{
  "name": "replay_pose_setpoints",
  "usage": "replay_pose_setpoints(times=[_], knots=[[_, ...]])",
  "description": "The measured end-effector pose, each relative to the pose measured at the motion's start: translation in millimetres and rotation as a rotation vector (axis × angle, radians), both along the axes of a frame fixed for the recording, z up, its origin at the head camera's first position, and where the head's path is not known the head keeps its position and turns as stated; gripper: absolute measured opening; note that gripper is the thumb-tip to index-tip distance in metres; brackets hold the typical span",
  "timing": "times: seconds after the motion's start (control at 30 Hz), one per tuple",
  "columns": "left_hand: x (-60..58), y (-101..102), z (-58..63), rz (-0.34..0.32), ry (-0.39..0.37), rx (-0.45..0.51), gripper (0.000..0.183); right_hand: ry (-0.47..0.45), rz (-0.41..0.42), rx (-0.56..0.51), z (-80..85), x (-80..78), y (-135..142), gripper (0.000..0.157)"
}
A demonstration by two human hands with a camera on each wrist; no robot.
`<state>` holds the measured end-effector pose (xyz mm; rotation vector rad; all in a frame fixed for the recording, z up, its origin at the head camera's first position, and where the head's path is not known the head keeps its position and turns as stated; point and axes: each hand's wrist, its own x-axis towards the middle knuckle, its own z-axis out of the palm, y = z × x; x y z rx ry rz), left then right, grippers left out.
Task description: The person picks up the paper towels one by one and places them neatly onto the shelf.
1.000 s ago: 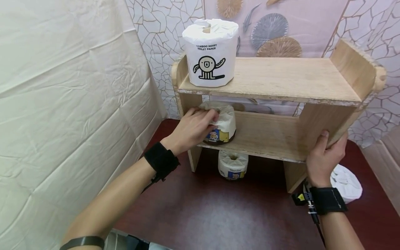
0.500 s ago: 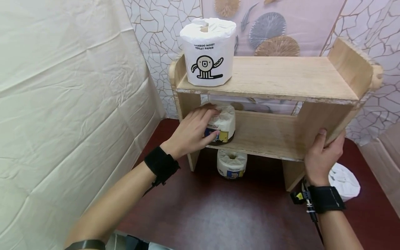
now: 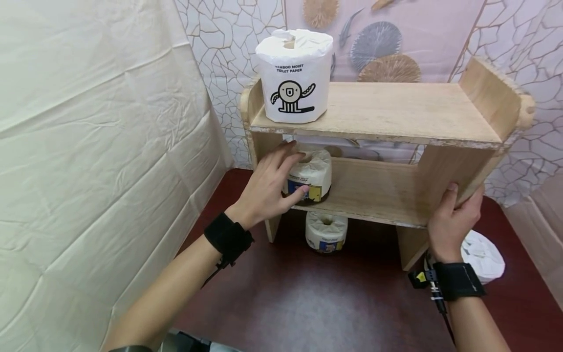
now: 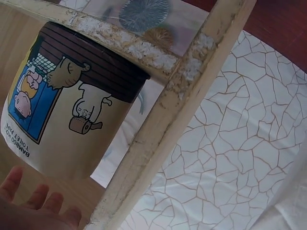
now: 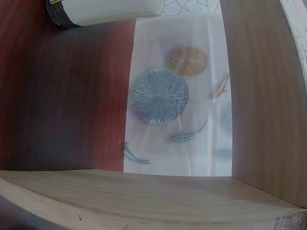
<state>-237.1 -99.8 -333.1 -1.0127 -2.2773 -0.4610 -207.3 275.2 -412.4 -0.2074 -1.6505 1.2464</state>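
A wrapped toilet paper roll (image 3: 319,172) with a blue and yellow cartoon print stands on the middle board at the left of a wooden shelf (image 3: 396,107). Beside its left front is my left hand (image 3: 264,190), fingers spread and thumb apart. In the left wrist view its fingertips (image 4: 36,196) lie near the roll's top end, with a gap showing. My right hand (image 3: 455,222) grips the shelf's right side panel, thumb on the inner face; the far fingers are partly hidden. The right hand is not visible in the right wrist view.
A larger white toilet paper roll (image 3: 295,83) stands on the top board at the left. Another printed roll (image 3: 326,232) sits on the dark red table (image 3: 316,303) under the shelf. A further white roll (image 3: 483,256) is behind the right wrist. Cream cloth (image 3: 97,137) hangs on the left.
My left hand has let go of the top of the middle-board roll; its fingers have straightened and drawn slightly left. The right hand keeps its grip on the side panel.
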Motion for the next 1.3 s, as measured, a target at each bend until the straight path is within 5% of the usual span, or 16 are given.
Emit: replay_pose_setpoints(times=[0.3, 0.87, 1.3], knots=[[-7.6, 4.1, -4.5, -0.032, 0.079, 0.1, 0.067, 0.018, -0.027, 0.003, 8.5, -0.1, 4.6, 0.043], [5.9, 7.4, -25.5, -0.047, 0.12, 0.249, 0.067, 0.017, -0.03, 0.044, -3.3, 7.1, 13.7, 0.044], [9.2, -1.0, -50.7, -0.064, 0.341, 0.284, 0.052, 0.009, -0.053, 0.03, -7.5, 2.7, 1.4, 0.044]])
